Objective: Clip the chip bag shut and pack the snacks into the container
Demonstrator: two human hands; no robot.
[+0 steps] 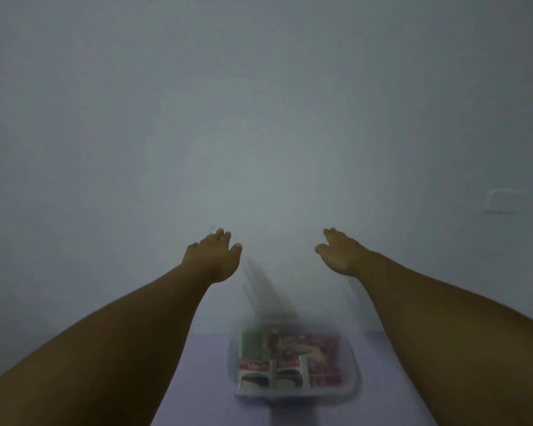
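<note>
Both the left hand (213, 256) and right hand (340, 253) hover mid-frame, fingers loosely spread, holding nothing. The clear container (356, 368) sits at lower centre, snack packets (290, 358) blurred inside. Packing looks done; lower both hands to check everything sits flat.

— Wall (259, 103)? Pale grey-blue, plain, unpatterned.
— And the tabletop (203, 379)?
— Soft lilac, flat colour.
— Container (353, 364)?
— Clear, blurred.
— Snack packets (290, 361) inside?
— Green at the left, pink-magenta speckled at the right, red bands with white lettering on the front ones, black and white below.
</note>
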